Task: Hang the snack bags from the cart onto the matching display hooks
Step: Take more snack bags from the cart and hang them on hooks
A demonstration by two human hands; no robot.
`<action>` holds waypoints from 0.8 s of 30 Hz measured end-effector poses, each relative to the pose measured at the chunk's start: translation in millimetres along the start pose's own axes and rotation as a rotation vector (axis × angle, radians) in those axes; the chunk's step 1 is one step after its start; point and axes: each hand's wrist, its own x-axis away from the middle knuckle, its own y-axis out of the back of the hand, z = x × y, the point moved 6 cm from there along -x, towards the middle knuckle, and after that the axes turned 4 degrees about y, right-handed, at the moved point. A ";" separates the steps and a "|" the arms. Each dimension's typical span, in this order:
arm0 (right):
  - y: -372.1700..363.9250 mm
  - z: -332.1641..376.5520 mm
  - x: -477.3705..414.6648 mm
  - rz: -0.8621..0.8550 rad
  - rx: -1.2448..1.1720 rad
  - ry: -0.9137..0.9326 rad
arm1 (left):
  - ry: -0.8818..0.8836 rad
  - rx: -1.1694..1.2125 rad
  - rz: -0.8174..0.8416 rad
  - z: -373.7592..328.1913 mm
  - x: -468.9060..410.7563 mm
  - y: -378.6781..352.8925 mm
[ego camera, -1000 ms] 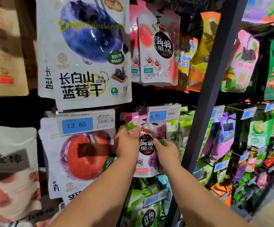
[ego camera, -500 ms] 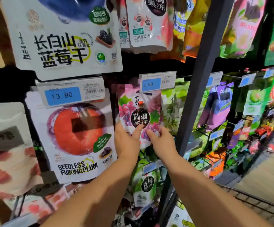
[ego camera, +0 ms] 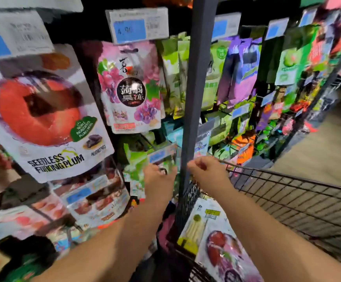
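Note:
A pink grape jelly bag point(ego camera: 131, 88) hangs on the display hook under the blue 4.90 price tag point(ego camera: 137, 25), with neither hand on it. My left hand point(ego camera: 159, 178) hovers lower, in front of a green bag point(ego camera: 137, 161) and its price tag, fingers loosely curled and holding nothing. My right hand point(ego camera: 206, 171) floats just right of the dark upright post point(ego camera: 196, 78), above the cart, also loosely curled and holding nothing. The black wire cart point(ego camera: 287, 180) at lower right holds a white bag with red and purple fruit point(ego camera: 226, 253) and a yellow-marked bag point(ego camera: 196, 226).
A large seedless plum bag point(ego camera: 43, 119) hangs to the left. Green, purple and orange bags fill the hooks right of the post. Wooden floor point(ego camera: 318, 151) shows at the far right, beyond the cart.
Both hands let go of the pink grape jelly bag and dropped below it; the bag stays hanging. The view tilted down, bringing the cart into sight.

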 end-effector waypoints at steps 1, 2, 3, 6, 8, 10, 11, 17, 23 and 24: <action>5.2 -18.6 4.5 -0.006 0.013 -0.043 | -0.016 -0.059 0.062 5.2 6.6 -16.8; 9.9 -37.6 9.8 -0.003 0.020 -0.091 | -0.016 -0.102 0.127 12.2 13.6 -34.3; 13.6 -56.1 14.6 0.006 0.031 -0.129 | -0.016 -0.135 0.184 18.8 21.0 -51.4; 23.6 -112.1 32.1 0.032 0.069 -0.251 | -0.004 -0.284 0.363 44.6 42.2 -98.9; 29.9 -149.4 45.7 0.032 0.074 -0.334 | 0.046 -0.385 0.494 67.8 55.1 -126.6; 35.1 -185.4 61.0 0.040 0.063 -0.422 | 0.058 -0.527 0.595 90.5 65.8 -149.6; 37.1 -202.8 69.5 0.054 0.073 -0.465 | 0.065 -0.596 0.642 102.6 70.6 -160.1; 44.5 -295.5 115.5 0.166 0.165 -0.674 | 0.122 -0.968 0.963 164.1 98.1 -214.5; 35.9 -358.2 147.6 0.411 0.294 -0.830 | 0.104 -1.177 1.163 202.2 111.5 -250.8; 31.5 -367.0 151.7 0.451 0.299 -0.855 | 0.104 -1.201 1.177 209.7 111.5 -255.1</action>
